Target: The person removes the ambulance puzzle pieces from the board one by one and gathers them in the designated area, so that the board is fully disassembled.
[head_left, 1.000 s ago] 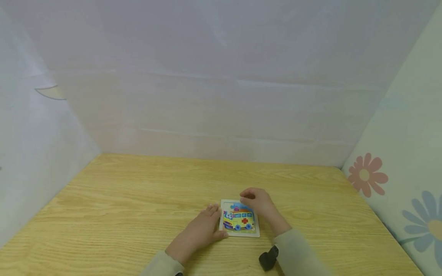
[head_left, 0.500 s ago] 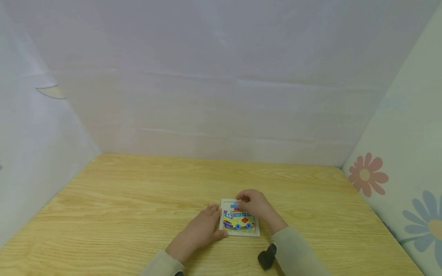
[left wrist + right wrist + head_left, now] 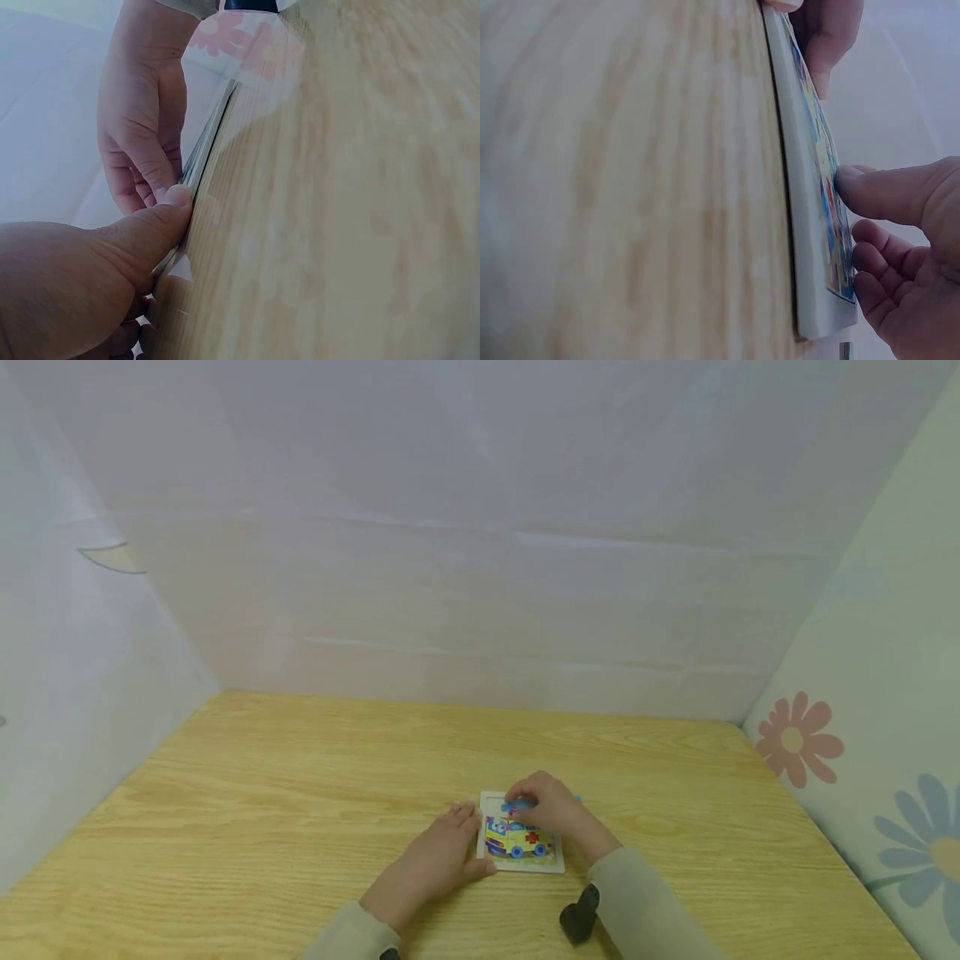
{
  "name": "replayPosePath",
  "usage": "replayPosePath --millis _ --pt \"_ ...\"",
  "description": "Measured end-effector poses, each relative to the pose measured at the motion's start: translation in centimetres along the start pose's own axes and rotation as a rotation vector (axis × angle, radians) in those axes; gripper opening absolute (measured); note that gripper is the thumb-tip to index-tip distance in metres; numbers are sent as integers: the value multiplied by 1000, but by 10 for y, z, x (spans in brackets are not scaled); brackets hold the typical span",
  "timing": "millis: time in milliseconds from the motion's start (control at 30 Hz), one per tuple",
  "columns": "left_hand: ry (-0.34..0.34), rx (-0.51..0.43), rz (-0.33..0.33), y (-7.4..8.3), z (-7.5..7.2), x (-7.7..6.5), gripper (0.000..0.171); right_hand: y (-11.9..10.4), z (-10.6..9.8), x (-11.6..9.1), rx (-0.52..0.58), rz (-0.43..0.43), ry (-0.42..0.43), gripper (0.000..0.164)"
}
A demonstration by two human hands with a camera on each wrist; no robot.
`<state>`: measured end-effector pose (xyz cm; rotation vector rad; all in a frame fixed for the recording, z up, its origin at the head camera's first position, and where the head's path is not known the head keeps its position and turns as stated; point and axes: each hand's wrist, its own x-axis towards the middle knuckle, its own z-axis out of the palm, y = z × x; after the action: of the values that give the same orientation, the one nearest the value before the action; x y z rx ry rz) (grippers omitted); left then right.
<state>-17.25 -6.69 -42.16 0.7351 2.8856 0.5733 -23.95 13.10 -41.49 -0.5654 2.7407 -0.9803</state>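
Note:
A small square jigsaw puzzle (image 3: 534,868) with a pale frame and a yellow ambulance picture lies on the wooden table. My left hand (image 3: 438,858) rests at its left side, fingers straight along the left edge and thumb at the lower edge. Over the puzzle's upper part, my right hand (image 3: 553,812) pinches a blue puzzle piece (image 3: 515,807), mostly hidden behind the hand; a blue tip (image 3: 577,798) shows past the knuckles. In the right wrist view the right thumb (image 3: 885,193) is at the picture surface, with the other fingers curled by the frame's edge.
The wooden table (image 3: 300,777) spreads out around the puzzle. A pale backdrop (image 3: 480,568) rises behind, and a side wall with printed flowers (image 3: 798,741) stands at right. A black wrist device (image 3: 579,917) hangs by the right sleeve.
My right hand has shifted slightly left over the puzzle's upper part, its thumb and fingers closing there. A blue tip has come into sight behind it. The left hand stays put.

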Motion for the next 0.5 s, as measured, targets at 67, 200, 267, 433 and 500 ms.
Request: replayPosePath --millis 67,200,267,433,500 --pt "0 2 2 0 0 0 77 -1 0 0 -1 2 -8 17" --pt "1 3 4 -1 1 1 76 0 0 -1 10 15 -25 19" --pt "2 4 5 -1 1 1 76 0 -1 -1 20 21 -35 20" --pt "5 -7 0 -1 0 1 75 0 -2 0 14 8 -60 21" --pt "5 -17 -3 0 0 0 75 0 -3 0 4 3 -71 21"
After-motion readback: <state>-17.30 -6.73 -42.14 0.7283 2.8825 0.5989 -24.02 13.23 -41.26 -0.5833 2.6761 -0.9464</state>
